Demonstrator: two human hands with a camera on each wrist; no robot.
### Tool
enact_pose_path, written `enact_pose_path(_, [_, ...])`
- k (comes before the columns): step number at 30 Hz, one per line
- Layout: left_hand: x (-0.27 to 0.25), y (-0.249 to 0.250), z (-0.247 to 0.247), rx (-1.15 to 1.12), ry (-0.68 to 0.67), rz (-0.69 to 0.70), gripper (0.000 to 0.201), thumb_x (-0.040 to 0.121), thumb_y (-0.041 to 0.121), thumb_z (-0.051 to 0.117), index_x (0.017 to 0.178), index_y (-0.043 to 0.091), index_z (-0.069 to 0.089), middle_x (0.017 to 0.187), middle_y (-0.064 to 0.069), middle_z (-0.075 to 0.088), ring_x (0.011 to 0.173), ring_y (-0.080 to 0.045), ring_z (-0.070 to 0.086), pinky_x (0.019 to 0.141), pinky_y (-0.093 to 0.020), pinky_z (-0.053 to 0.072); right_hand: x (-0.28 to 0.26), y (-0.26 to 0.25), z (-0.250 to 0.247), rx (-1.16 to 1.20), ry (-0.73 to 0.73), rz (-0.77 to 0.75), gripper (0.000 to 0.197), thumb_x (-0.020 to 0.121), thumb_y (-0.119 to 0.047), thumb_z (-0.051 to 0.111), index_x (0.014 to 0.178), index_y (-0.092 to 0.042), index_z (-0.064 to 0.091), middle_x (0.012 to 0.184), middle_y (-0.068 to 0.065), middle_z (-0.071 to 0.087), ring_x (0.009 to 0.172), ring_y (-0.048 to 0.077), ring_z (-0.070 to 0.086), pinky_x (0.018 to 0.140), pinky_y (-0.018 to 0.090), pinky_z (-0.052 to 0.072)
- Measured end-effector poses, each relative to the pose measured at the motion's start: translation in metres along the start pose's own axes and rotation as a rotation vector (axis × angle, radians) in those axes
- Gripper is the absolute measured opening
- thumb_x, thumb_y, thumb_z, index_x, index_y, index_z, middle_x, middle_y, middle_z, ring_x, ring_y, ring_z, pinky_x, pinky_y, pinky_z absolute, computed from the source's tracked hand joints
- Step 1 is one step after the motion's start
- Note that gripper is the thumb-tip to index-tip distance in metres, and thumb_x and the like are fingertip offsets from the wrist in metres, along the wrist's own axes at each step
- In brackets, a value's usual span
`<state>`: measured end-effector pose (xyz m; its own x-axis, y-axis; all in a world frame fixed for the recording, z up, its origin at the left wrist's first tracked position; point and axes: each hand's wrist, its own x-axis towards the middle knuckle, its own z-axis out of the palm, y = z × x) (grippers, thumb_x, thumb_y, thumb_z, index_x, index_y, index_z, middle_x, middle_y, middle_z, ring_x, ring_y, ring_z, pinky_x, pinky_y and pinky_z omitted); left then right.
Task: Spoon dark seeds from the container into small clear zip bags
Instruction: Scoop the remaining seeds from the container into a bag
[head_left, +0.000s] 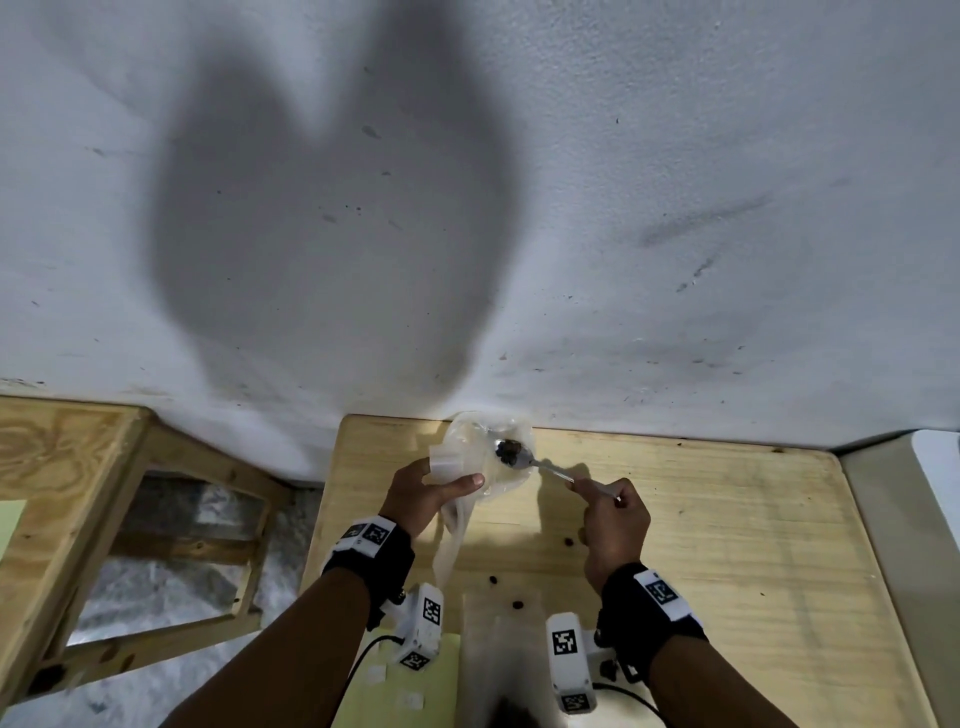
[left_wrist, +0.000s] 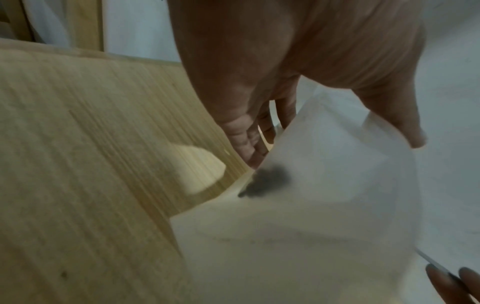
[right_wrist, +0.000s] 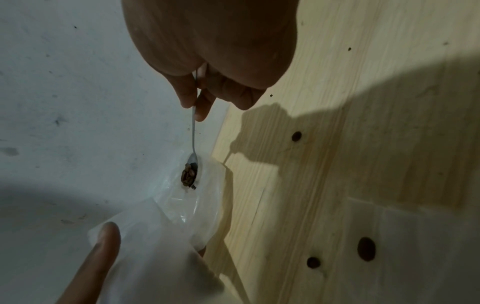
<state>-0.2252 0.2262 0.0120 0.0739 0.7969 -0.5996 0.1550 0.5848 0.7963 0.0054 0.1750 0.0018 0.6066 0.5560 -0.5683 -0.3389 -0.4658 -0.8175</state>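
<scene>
My left hand grips a clear plastic bag and holds its mouth up above the wooden table near the wall. In the left wrist view the bag is blurred, with a dark patch of seeds behind the film. My right hand pinches the handle of a small metal spoon. Its bowl, loaded with dark seeds, sits inside the bag's mouth. The right wrist view shows the spoon and the seeds over the bag. The seed container is hidden.
A few loose seeds lie on the table between my wrists, also loose seeds in the right wrist view. A wooden frame stands to the left across a gap. The white wall runs along the table's far edge.
</scene>
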Motion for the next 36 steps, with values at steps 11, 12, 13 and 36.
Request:
enact_pose_path(11, [-0.008, 0.001, 0.007, 0.278, 0.103, 0.176, 0.089, 0.041, 0.057, 0.090, 0.117, 0.024, 0.060, 0.127, 0.005, 0.054, 0.115, -0.014, 0.055, 0.098, -0.040, 0.051, -0.006, -0.044, -0.019, 0.109, -0.035, -0.109, 0.043, 0.084, -0.006, 0.074, 0.059, -0.021, 0.041, 0.077, 0.017, 0.059, 0.045, 0.014, 0.024, 0.043, 0.023, 0.020])
enact_pose_path(12, [-0.009, 0.001, 0.008, 0.308, 0.101, 0.174, 0.092, 0.043, 0.055, 0.092, 0.123, 0.024, 0.057, 0.136, 0.005, 0.047, 0.123, -0.015, 0.050, 0.102, -0.041, 0.048, -0.009, -0.052, -0.020, 0.127, -0.056, -0.128, 0.045, 0.084, -0.006, 0.074, 0.060, -0.021, 0.039, 0.077, 0.018, 0.062, 0.046, 0.014, 0.024, 0.044, 0.023, 0.020])
enact_pose_path(13, [-0.009, 0.001, 0.010, 0.333, 0.102, 0.173, 0.094, 0.046, 0.051, 0.094, 0.127, 0.023, 0.054, 0.143, 0.004, 0.040, 0.130, -0.016, 0.044, 0.106, -0.042, 0.045, -0.012, -0.059, -0.020, 0.136, -0.082, -0.145, 0.045, 0.084, -0.006, 0.074, 0.061, -0.020, 0.038, 0.077, 0.018, 0.065, 0.046, 0.014, 0.023, 0.045, 0.024, 0.019])
enact_pose_path(36, [-0.027, -0.008, 0.009, 0.331, 0.229, 0.288, 0.090, 0.049, 0.044, 0.095, 0.128, 0.023, 0.056, 0.131, 0.003, 0.047, 0.122, -0.018, 0.052, 0.101, -0.041, 0.049, -0.028, -0.092, 0.008, -0.210, -0.109, -0.640, 0.020, 0.087, -0.009, 0.074, 0.081, -0.019, 0.057, 0.078, -0.005, 0.067, 0.082, 0.015, 0.070, 0.067, 0.031, 0.051])
